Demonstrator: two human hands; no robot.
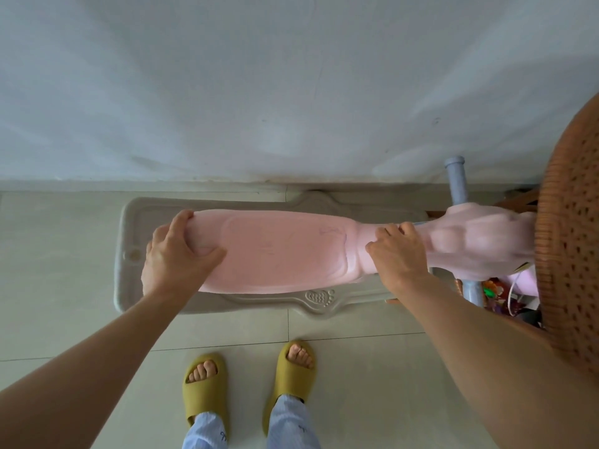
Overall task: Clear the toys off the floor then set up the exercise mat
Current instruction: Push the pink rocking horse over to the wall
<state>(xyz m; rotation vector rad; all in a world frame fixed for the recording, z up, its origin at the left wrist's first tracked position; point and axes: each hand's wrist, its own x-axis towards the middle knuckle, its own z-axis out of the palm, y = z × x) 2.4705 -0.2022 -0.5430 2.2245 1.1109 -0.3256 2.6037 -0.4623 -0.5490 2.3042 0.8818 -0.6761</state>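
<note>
A pink plastic rocking horse (278, 251) with a grey rocker base (128, 254) stands on the tiled floor against the white wall, its head toward the right. A blue handle bar (457, 183) runs through its head. My left hand (176, 254) grips the rear end of the pink seat, thumb on top. My right hand (397, 251) grips the horse's neck just behind the head. The base's right part is hidden under the horse and my arm.
A brown wicker chair (570, 241) stands at the right, touching the horse's head. Small colourful items (496, 293) lie beneath it. The white wall (259, 92) runs along the back. My feet in yellow slippers (249, 384) stand on the tiles just in front.
</note>
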